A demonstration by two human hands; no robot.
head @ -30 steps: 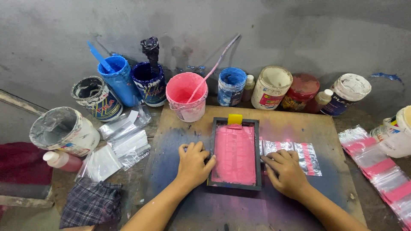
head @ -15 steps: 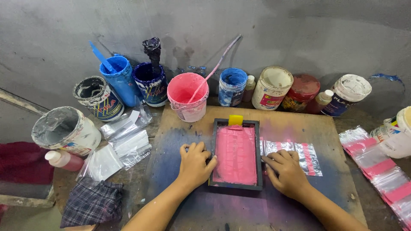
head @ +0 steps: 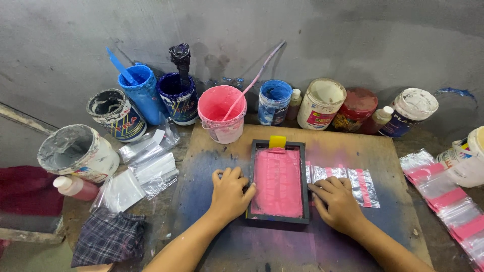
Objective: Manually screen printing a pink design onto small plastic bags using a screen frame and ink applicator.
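Left hand (head: 229,194) flat, fingers spread, pressing left rail of pink screen frame (head: 279,184); right hand (head: 337,201) likewise on right rail, over plastic bag (head: 348,179); frame long axis toward frame top.

A pink mesh fills the black-framed screen (head: 279,181), with a yellow squeegee (head: 277,141) at its far edge. Behind the screen stands a pink bucket (head: 222,113); left of it, blue tubs (head: 142,93). A dark plaid cloth (head: 108,236) lies far left of the screen, and clear bags with pink bands (head: 446,199) far right.
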